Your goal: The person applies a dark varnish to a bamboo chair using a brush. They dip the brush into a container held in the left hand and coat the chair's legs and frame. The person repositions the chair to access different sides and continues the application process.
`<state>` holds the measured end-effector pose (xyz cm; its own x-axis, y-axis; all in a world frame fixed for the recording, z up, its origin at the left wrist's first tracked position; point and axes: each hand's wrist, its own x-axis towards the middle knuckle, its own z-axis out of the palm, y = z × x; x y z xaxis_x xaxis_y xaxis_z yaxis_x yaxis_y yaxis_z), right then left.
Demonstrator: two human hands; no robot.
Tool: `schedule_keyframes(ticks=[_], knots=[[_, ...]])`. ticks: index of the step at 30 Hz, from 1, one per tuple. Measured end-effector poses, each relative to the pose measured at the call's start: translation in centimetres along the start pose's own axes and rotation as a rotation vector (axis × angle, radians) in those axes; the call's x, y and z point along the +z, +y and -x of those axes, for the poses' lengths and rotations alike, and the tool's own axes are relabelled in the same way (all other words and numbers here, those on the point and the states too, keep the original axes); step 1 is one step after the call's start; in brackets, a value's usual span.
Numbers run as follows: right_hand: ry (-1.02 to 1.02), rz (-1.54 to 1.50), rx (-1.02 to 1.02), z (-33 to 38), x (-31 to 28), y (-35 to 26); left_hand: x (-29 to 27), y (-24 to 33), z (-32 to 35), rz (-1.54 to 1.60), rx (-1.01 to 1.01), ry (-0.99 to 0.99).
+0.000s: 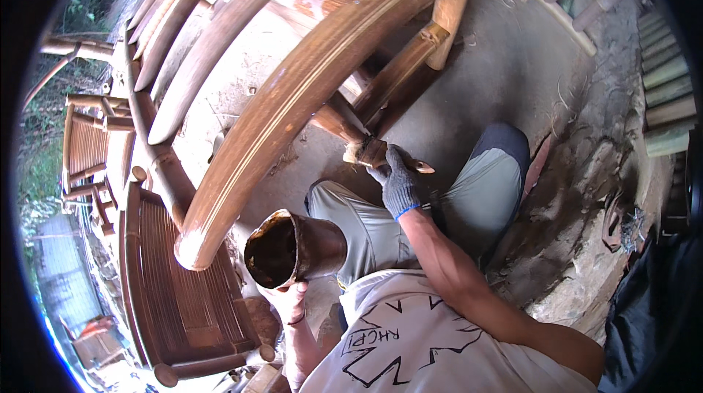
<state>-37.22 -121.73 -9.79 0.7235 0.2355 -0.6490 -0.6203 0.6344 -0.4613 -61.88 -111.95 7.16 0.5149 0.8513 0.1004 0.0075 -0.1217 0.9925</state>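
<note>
My left hand (288,301), bare, grips a dark brown, can-like container (316,248) from below. Its wide mouth tilts toward the left, and the inside looks dark, with a stained rim. My right hand (399,179) wears a grey knitted glove with a blue cuff. Its fingers are closed round a broad paintbrush (367,152), whose handle tip pokes out to the right. The bristle end is at a brown bamboo piece (338,124) of the furniture frame; whether it touches is hard to tell. A thick, glossy bamboo pole (307,93) arches across in front of both hands.
A slatted bamboo seat (183,283) stands at the left, with a bamboo chair (88,140) farther off. Paler bamboo poles (212,56) rise at the upper left. Green bamboo lengths (666,85) are stacked at the right. Rough stone ground (578,203) lies beside my knee.
</note>
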Motion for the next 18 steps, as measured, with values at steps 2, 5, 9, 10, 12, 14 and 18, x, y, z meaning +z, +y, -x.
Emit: schedule_keyframes(ticks=[2,5,9,10,12,14,18], knots=[[-0.051,-0.07,0.014,3.3,3.3,-1.5,0.3,-0.2,-0.2,-0.028,-0.006,-0.013],[-0.074,-0.17,0.019,8.8,8.4,-3.8,0.9,0.2,-0.6,-0.005,-0.081,-0.054],[-0.183,-0.282,0.075,13.4,13.4,-8.1,0.7,0.8,-0.3,0.02,-0.18,-0.095],[-0.231,-0.237,0.023,14.6,14.1,-8.8,0.6,1.1,-0.2,0.029,-0.181,-0.098],[-0.307,0.303,-0.408,13.9,12.7,-9.0,0.8,1.3,-0.1,0.063,-0.134,-0.075],[-0.322,0.458,-0.756,13.6,10.8,-9.9,1.2,1.6,-0.6,0.1,-0.084,-0.105],[-0.76,0.953,-1.544,13.4,9.0,-11.9,0.5,1.7,-0.5,0.156,-0.098,-0.11]])
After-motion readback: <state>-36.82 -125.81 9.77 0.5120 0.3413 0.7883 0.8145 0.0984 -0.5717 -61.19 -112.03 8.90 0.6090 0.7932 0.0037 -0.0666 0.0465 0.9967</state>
